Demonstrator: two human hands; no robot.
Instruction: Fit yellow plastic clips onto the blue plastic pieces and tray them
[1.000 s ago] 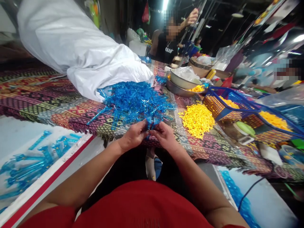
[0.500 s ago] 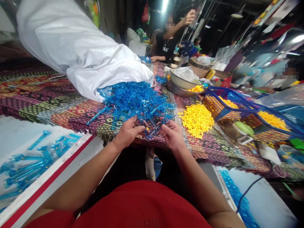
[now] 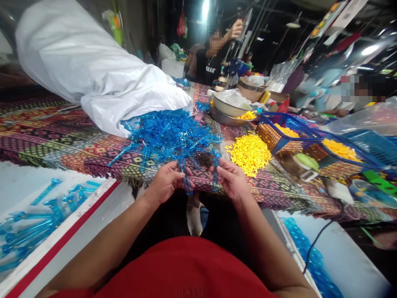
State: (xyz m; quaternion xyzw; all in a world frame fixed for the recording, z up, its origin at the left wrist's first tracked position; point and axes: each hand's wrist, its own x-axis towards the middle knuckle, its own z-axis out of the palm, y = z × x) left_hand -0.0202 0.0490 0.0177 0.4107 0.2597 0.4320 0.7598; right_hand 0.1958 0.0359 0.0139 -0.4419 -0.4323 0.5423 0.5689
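Observation:
My left hand (image 3: 166, 183) and my right hand (image 3: 231, 180) hover just above the table's front edge. Between them hangs a translucent blue plastic sprue (image 3: 187, 179), pinched by the left fingers, while the right fingers pinch a blue strand (image 3: 215, 170) of the same tangle. Behind my hands lies a large heap of blue plastic sprues (image 3: 170, 136) on a woven patterned cloth (image 3: 62, 138). A heap of small yellow plastic pieces (image 3: 249, 154) sits to the right of my right hand.
A white sack (image 3: 93, 70) lies at the back left. Metal bowls (image 3: 226, 106) and a blue-rimmed mesh basket (image 3: 279, 132) stand to the right. White boards with blue parts (image 3: 46, 211) lie at lower left. Two people work across the table and at right.
My hands have moved further apart, drawing the blue pieces out between them. The whole view has shifted slightly left. The person across the table has raised a hand.

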